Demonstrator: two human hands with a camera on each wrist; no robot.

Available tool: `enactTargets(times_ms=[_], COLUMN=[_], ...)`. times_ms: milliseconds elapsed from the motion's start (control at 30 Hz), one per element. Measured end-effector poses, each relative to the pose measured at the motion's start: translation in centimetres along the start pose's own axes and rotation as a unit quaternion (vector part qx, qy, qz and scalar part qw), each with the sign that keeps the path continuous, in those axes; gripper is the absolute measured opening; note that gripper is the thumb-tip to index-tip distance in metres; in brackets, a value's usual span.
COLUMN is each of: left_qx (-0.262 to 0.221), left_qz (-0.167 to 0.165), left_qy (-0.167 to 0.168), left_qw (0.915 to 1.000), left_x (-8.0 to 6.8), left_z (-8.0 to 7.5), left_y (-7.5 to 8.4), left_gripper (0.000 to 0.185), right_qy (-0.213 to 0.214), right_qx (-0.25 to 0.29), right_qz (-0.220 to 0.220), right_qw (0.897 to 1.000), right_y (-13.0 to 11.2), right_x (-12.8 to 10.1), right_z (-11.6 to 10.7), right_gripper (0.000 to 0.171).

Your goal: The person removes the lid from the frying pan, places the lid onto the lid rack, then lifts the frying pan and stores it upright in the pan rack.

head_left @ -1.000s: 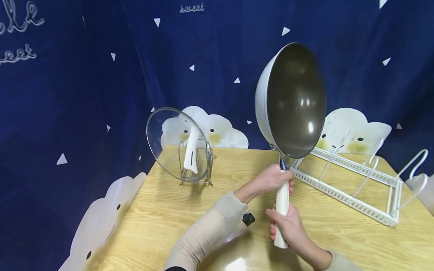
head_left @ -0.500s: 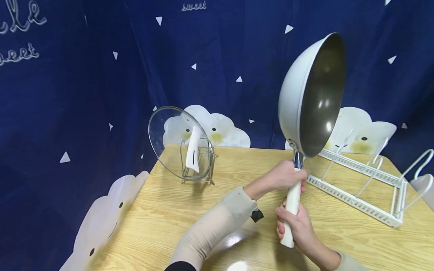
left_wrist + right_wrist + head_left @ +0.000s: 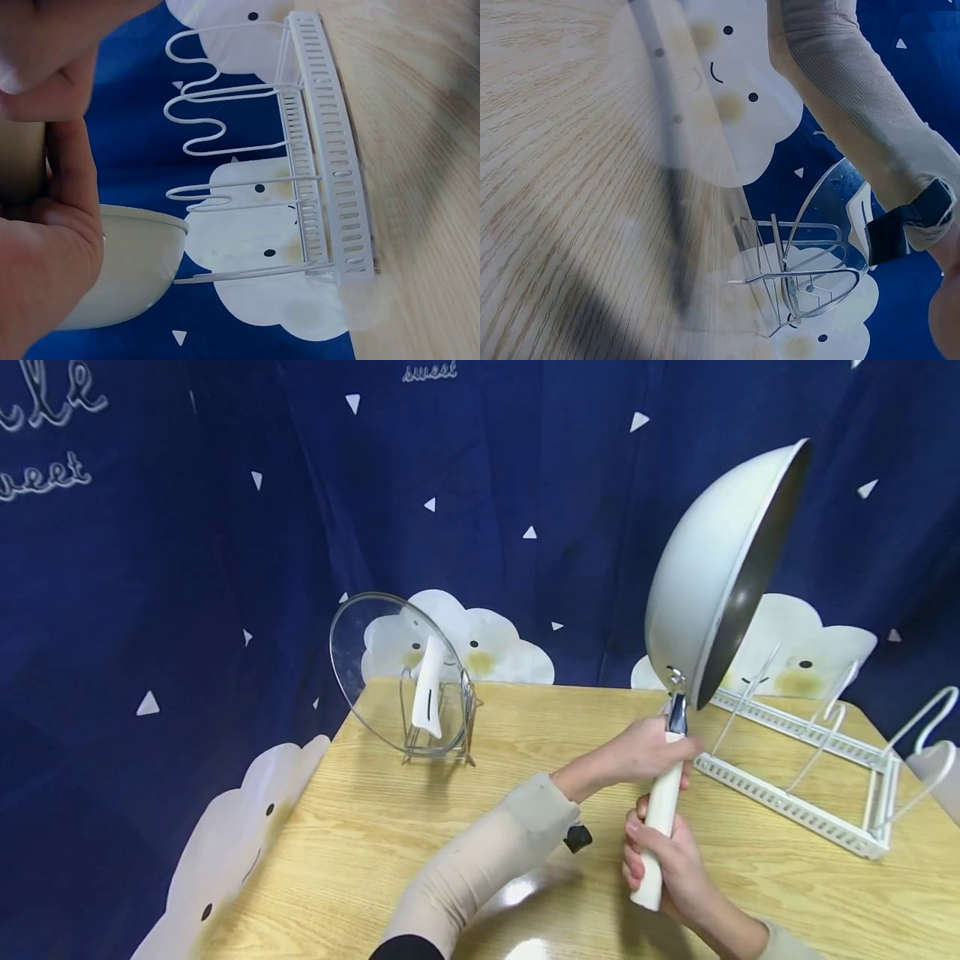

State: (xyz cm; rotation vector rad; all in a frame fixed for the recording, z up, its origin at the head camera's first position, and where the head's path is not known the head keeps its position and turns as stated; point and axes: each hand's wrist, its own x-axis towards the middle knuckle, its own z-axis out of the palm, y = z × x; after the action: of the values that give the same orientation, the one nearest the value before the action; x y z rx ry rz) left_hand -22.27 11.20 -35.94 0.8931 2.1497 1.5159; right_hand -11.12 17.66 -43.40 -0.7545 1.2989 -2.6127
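Observation:
I hold a white wok (image 3: 705, 568) with a dark inside upright above the wooden table (image 3: 420, 835). Its pale outside faces me and its dark inside faces right. My left hand (image 3: 645, 750) grips the top of the white handle (image 3: 660, 814), just under the metal neck. Lower on that handle, my right hand (image 3: 667, 860) grips it near the end. In the left wrist view my fingers (image 3: 52, 232) fill the left edge, with the wok's bowl (image 3: 127, 277) beside them.
A white wire dish rack (image 3: 795, 760) lies on the table just right of the wok, also seen in the left wrist view as the rack (image 3: 330, 165). A glass lid (image 3: 390, 668) stands in a wire holder (image 3: 442, 735) at the back left. A blue curtain hangs behind.
The wok has moved to the right and turned, so its dark inside now faces right and its white outside faces me. Both hands kept their grip and shifted right with it.

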Motion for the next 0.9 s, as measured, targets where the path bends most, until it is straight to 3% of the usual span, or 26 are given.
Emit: enactTargets(times_ms=[200, 900], left_qx=[-0.017, 0.034], left_qz=[0.002, -0.022], left_qy=[0.002, 0.016], left_qw=[0.9999, 0.9991], left_x=[0.3, 0.4], left_z=[0.4, 2.9], left_y=[-0.1, -0.4], left_gripper=[0.033, 0.034], right_qy=[-0.010, -0.006], right_qx=[-0.009, 0.047], right_qz=[-0.003, -0.009], right_qw=[1.000, 0.999], right_y=[-0.5, -0.1], right_x=[-0.2, -1.5], right_z=[-0.3, -0.7], right_gripper=[0.027, 0.029])
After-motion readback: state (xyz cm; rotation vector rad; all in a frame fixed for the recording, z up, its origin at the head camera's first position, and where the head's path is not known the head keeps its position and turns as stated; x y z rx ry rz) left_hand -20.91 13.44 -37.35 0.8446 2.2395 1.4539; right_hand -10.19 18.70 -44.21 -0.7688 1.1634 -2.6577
